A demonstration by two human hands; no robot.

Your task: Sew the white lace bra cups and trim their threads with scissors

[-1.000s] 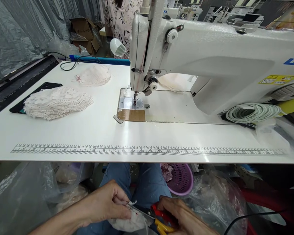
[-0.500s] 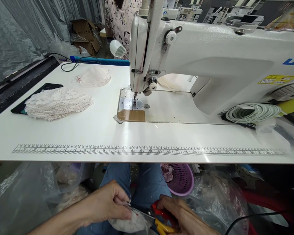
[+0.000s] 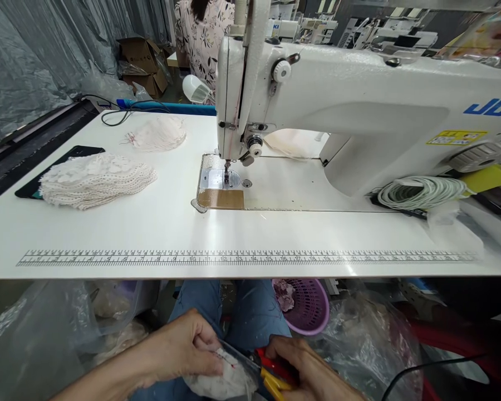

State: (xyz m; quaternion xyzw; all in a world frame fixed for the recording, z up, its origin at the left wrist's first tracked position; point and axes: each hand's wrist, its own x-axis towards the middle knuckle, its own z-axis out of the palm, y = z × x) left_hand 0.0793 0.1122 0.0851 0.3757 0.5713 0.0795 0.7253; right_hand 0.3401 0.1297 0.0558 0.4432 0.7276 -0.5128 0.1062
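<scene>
Over my lap, my left hand is closed on a piece of white fabric, pinching its upper edge. The fabric bunches below the fingers, with small red marks near the top. My right hand grips scissors with red and yellow handles. Their blades point left and reach the fabric beside my left fingertips; the blades are blurred, so how far apart they are is unclear. On the table, a stack of white lace-edged pieces lies at the left, and a smaller pale pile with loose threads sits behind it.
A white sewing machine stands on the table, which has a printed ruler along its front edge. Coiled cord lies at right. Below are a purple basket and plastic bags. A person is behind the table.
The scissors have shifted slightly, their blades now higher beside my left fingers. My left hand keeps its pinch on the fabric. The whole view has moved a little.
</scene>
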